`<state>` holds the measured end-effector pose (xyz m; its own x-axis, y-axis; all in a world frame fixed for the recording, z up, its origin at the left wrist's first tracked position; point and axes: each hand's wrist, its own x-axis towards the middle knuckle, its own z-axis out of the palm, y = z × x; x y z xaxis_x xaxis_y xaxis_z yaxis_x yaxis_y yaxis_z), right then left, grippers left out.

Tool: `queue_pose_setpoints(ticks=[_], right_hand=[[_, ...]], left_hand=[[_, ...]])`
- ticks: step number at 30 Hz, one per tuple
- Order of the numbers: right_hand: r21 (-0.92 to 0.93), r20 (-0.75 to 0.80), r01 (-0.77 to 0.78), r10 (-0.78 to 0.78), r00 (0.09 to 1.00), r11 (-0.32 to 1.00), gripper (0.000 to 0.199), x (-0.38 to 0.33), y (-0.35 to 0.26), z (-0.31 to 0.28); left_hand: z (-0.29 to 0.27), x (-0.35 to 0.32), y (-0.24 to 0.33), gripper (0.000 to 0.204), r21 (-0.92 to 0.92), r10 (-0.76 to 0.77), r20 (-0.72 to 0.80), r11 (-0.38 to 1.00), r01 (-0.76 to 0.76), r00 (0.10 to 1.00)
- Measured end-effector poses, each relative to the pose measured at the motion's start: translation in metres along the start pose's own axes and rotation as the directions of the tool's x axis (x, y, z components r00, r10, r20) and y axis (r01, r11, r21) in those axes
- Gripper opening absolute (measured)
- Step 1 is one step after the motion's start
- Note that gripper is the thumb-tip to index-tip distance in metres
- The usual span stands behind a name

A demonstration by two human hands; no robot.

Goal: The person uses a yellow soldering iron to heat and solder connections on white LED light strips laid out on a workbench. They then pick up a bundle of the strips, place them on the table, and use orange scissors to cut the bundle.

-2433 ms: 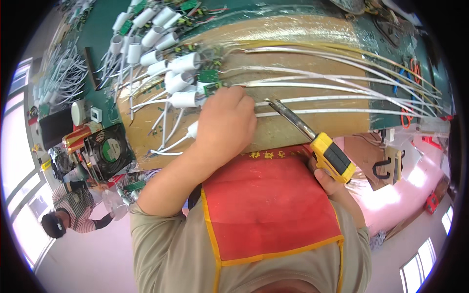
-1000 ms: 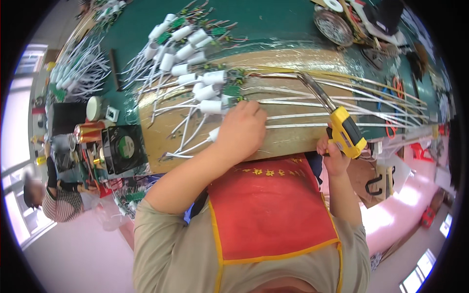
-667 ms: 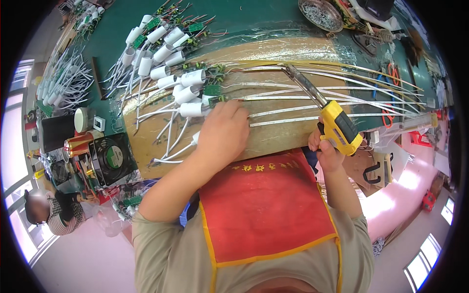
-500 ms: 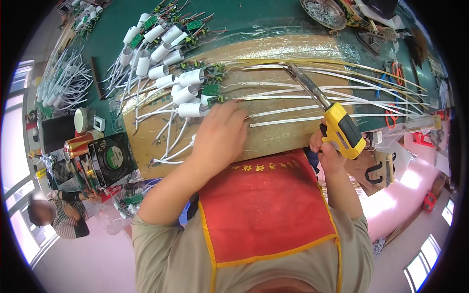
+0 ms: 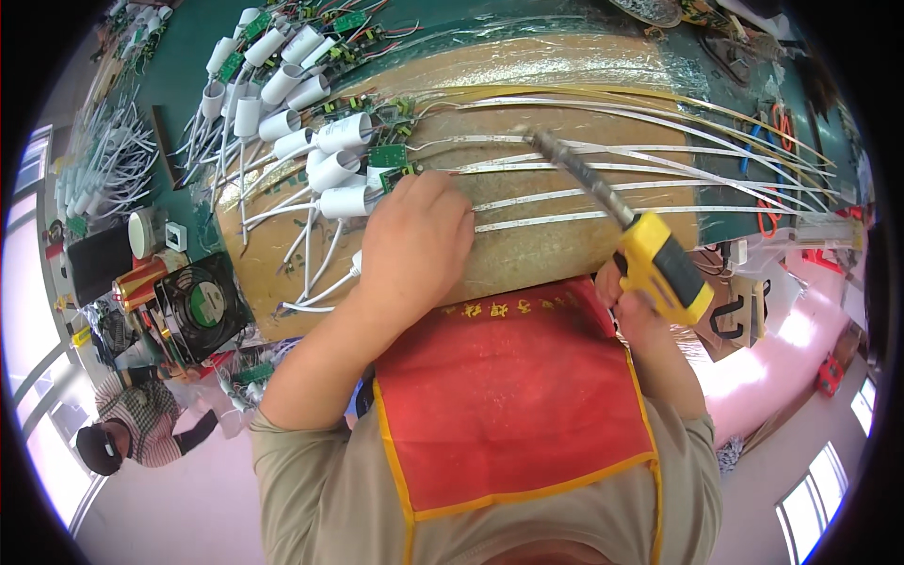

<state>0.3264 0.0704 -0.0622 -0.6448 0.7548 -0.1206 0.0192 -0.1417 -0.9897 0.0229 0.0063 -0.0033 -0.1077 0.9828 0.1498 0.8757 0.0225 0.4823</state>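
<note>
Several white strips [image 5: 565, 218] cross the worktop [image 5: 184, 66]; right hand [image 5: 633, 303] clamped on a yellow soldering gun [image 5: 664, 268]; left hand [image 5: 419, 235] beside a green circuit board [image 5: 387, 156], grip impossible to tell. Recommended: strips held steady, gun well clear of skin.

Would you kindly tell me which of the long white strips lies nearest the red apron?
The lowest white strip; no other runs between it and the red apron.

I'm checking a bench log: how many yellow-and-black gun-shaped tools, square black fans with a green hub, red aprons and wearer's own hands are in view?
Yellow-and-black gun-shaped tool: 1
Square black fan: 1
Red apron: 1
Wearer's left hand and right hand: 2
Total: 5
</note>
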Motion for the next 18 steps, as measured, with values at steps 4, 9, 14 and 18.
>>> queue_pose_setpoints(ticks=[4,9,14,18], right_hand=[[-0.197,0.158,0.007,0.025,0.987,0.980,0.018,-0.025,0.005,-0.003],[-0.266,0.198,0.009,0.045,0.979,0.964,0.027,-0.026,-0.001,0.002],[-0.299,0.199,0.101,-0.042,0.979,0.949,0.037,-0.023,0.004,0.002],[-0.379,0.260,0.239,-0.145,0.955,0.894,0.038,-0.016,0.001,0.000]], left_hand=[[0.002,0.002,0.001,0.007,-0.015,-0.002,0.004,1.000,0.002,1.000],[-0.002,0.006,0.001,0.005,-0.017,-0.038,0.049,0.999,0.038,0.998],[-0.002,0.008,0.001,0.003,-0.021,-0.057,0.073,0.998,0.058,0.996],[-0.001,0.008,0.005,0.003,0.000,-0.053,0.066,0.999,0.053,0.996]])
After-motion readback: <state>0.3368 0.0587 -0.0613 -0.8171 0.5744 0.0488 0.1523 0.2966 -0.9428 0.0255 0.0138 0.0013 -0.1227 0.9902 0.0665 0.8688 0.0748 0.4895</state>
